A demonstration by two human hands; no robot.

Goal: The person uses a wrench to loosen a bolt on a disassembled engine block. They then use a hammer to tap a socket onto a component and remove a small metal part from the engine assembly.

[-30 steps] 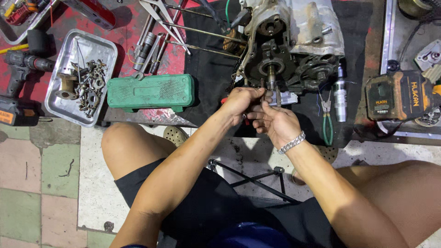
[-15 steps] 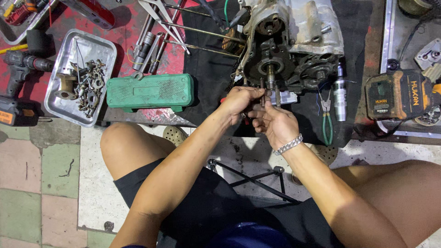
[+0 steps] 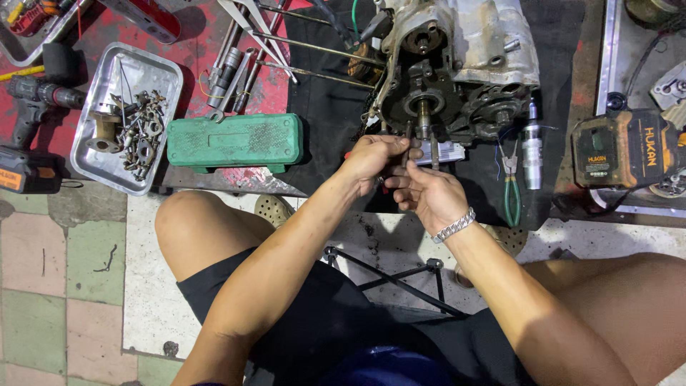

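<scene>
Greasy grey metal: engine case (image 3: 457, 64) sits on a black mat (image 3: 329, 107) over a red floor panel (image 3: 179, 71), shaft end facing the person. Two thin dark rods (image 3: 433, 146) stick out of its near edge, long axis running from engine toward the person. Left hand (image 3: 375, 157) grip closed on the left rod; right hand (image 3: 425, 193) curled just beside the other, can't tell if it's clamped. Green pliers (image 3: 511, 193) and a silver driver (image 3: 531, 146) to the right. Green oblong case (image 3: 234, 141) to the left, then a steel tray (image 3: 161, 78) of washers and nuts. Orange-black battery tool (image 3: 622, 146) far right. Pale tiled floor (image 3: 64, 271) beneath.
</scene>
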